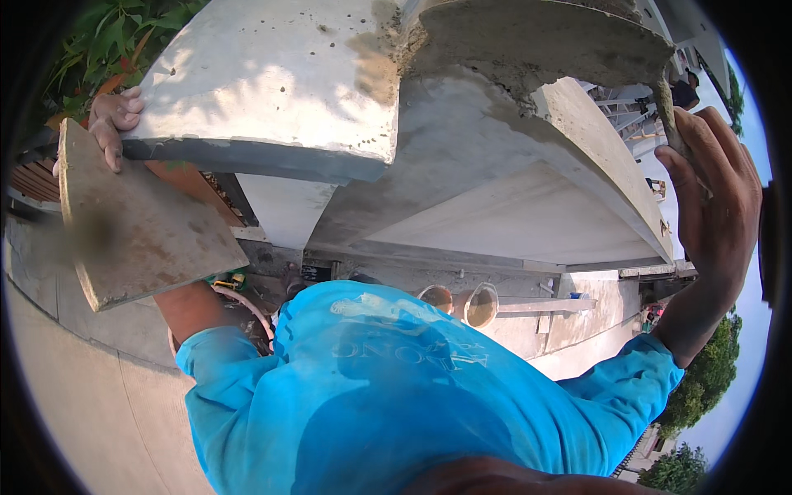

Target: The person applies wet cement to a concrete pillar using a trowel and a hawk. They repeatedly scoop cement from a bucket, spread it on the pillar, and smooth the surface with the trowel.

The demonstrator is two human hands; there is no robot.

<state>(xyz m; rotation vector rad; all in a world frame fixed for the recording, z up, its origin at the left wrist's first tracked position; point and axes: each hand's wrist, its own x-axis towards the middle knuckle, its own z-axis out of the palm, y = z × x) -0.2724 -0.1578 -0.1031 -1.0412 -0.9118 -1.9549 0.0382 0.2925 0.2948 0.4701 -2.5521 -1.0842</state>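
Note:
My left hand (114, 124) is closed at the far edge of a flat, cement-stained board (153, 227), with the forearm passing beneath it. The board tilts beside the left end of a pale concrete ledge (272, 82). My right hand (719, 177) is raised at the right, fingers closed around a thin, mortar-caked handle (670, 120). What the handle's far end joins is unclear. It meets the edge of a dark, wet-looking cement surface (528, 41) at the top. Rough mortar (412, 41) lines the joint between ledge and wet surface.
Two buckets (478, 305) stand on the ground below, near a long plank (544, 305). Green leaves (111, 41) crowd the upper left. At the far right, another person (685, 89) is near ladders (631, 111). A smooth grey wall (462, 173) slopes under the ledge.

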